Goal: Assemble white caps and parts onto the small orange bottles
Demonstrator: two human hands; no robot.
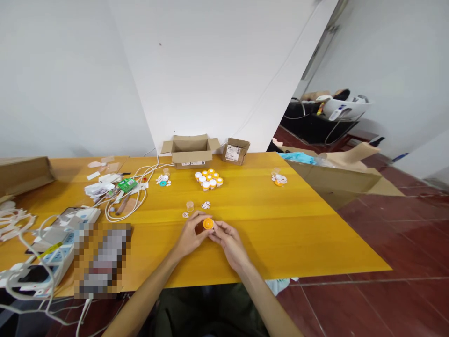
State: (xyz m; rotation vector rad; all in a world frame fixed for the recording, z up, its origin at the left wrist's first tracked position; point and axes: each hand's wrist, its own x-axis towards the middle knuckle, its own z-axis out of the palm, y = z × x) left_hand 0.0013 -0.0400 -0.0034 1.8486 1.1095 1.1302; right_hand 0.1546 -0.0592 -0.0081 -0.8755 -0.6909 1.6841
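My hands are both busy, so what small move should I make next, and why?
I'd probably let your left hand hold the orange cap alone and free your right hand for the spotted pieces. Both hands are on the cap, which looks small enough for one, and those pieces lie loose just beyond.

Yellow wooden table carrying open carton; smaller box; clustered orange-and-white containers; power strip
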